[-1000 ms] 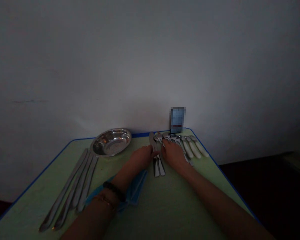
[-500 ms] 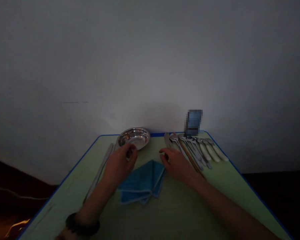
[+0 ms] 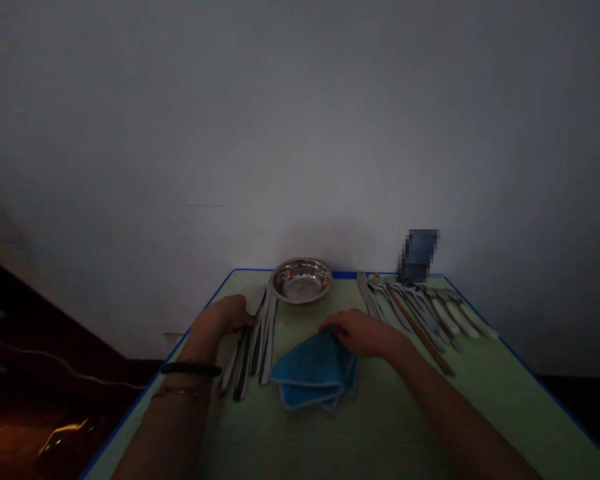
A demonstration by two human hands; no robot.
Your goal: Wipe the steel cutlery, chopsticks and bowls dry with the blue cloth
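My left hand (image 3: pixel 226 316) is at the left side of the table, its fingers closed on a table knife at the edge of a row of metal knives (image 3: pixel 269 347). Part of that knife is hidden behind the fingers. My right hand (image 3: pixel 364 332) pinches the upper corner of a folded blue cloth (image 3: pixel 310 370), which lies in the middle of the table with pale edging showing along its front. Behind the cloth stands a shiny shallow metal bowl (image 3: pixel 301 281).
Spoons, forks and knives, some with white handles (image 3: pixel 467 320), lie at the right, beside wooden chopsticks (image 3: pixel 420 330). A blurred-out upright device (image 3: pixel 420 257) stands behind them. The pale green table (image 3: pixel 330 443) has a blue edge and meets a grey wall (image 3: pixel 300 133).
My left hand has moved left from in front of the bowl to the knives. My right hand has come down onto the cloth's corner. The view has shifted left.
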